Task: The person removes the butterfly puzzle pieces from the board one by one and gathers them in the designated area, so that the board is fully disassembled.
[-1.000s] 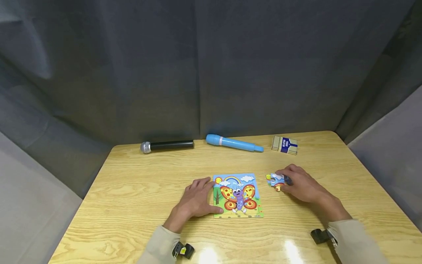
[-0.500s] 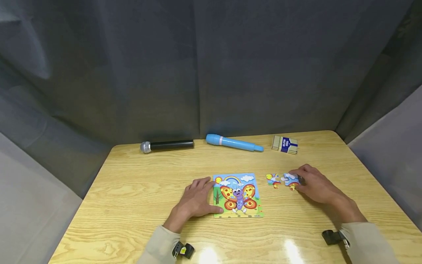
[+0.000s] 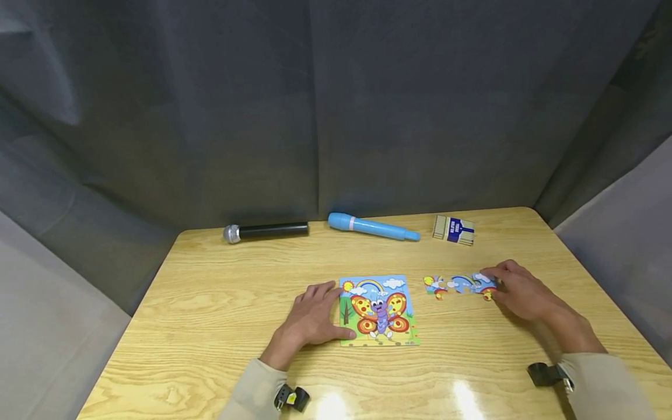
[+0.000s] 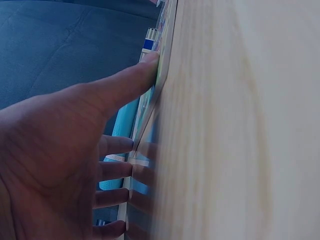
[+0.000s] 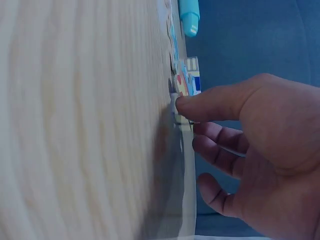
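One table [image 3: 210,315], wood-grained, with grey cloth behind and to both sides. Along the far edge, left to right: one black microphone [image 3: 266,232] with a silver head, lying flat; one blue tube [image 3: 373,227], also flat, just right of it; one small striped box [image 3: 454,230] with a dark blue label, further right.

Nearer, left of centre: left hand [image 3: 314,318], flat on the table, fingers straight and spread, gripping nothing. Thumb tip and fingertips touching the left edge of one puzzle board [image 3: 378,310], as the left wrist view [image 4: 65,165] confirms, with the thumb pressed against the board's edge [image 4: 159,75]. Board flat on the table, showing a butterfly, a rainbow, a sun and clouds.

Right of the board, apart from it: three loose pieces in a row. First piece [image 3: 435,286] alone, carrying a sun. Second piece [image 3: 461,284] just beside it, with a rainbow arc. Third piece [image 3: 484,284] touching or nearly touching the second, partly under fingertips.

Far right: right hand [image 3: 522,290], fingers bent, thumb and fingertips pinching the third piece against the table. In the right wrist view, thumb tip of the right hand [image 5: 250,145] pressed on that piece [image 5: 181,90] at the tabletop; other fingers curled below. Blue tube's end [image 5: 189,17] visible beyond.

One wrist strap on each sleeve: two in all.
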`<state>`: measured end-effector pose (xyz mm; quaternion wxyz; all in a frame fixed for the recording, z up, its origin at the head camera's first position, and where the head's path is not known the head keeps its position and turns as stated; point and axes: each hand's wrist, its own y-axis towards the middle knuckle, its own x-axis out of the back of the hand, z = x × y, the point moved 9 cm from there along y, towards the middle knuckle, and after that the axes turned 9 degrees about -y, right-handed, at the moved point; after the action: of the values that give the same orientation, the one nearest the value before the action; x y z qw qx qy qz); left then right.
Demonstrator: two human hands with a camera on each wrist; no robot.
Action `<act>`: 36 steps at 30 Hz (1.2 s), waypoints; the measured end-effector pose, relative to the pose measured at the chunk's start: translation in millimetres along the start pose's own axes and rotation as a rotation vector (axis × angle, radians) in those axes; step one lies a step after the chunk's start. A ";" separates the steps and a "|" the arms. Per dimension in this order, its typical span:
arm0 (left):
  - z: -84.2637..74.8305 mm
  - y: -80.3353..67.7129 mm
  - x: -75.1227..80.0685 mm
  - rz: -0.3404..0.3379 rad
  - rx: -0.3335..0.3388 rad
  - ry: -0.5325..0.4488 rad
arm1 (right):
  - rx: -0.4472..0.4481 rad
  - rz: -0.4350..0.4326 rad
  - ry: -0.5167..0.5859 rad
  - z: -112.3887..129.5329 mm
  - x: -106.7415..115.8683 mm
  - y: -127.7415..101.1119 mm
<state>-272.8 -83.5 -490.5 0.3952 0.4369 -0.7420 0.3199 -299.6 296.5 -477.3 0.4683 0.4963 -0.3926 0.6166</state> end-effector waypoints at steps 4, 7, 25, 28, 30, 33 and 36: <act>-0.1 -0.1 0.2 -0.001 -0.002 -0.002 | 0.005 0.005 -0.019 -7.0 0.4 -0.2; -0.3 -0.9 1.0 0.001 0.001 -0.009 | 0.011 0.000 -0.032 -11.3 0.2 0.6; 0.0 1.6 -0.3 0.001 0.002 -0.004 | 0.004 0.011 -0.001 -16.2 -3.8 3.6; -0.2 1.5 -0.2 0.002 0.004 -0.002 | -0.001 0.001 0.018 -15.4 -3.9 3.2; 0.2 1.4 -0.2 0.002 0.006 0.003 | 0.000 -0.011 0.034 -13.3 -4.2 3.2; 1.0 1.0 -0.7 0.004 0.009 0.007 | 0.008 -0.028 0.056 -6.3 -4.2 3.4; 1.1 0.5 -0.8 0.005 0.009 0.008 | 0.008 -0.037 0.066 3.5 -4.6 4.7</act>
<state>-273.4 -83.8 -491.8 0.3956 0.4356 -0.7399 0.3261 -302.9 291.1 -481.2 0.4902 0.4847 -0.3655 0.6254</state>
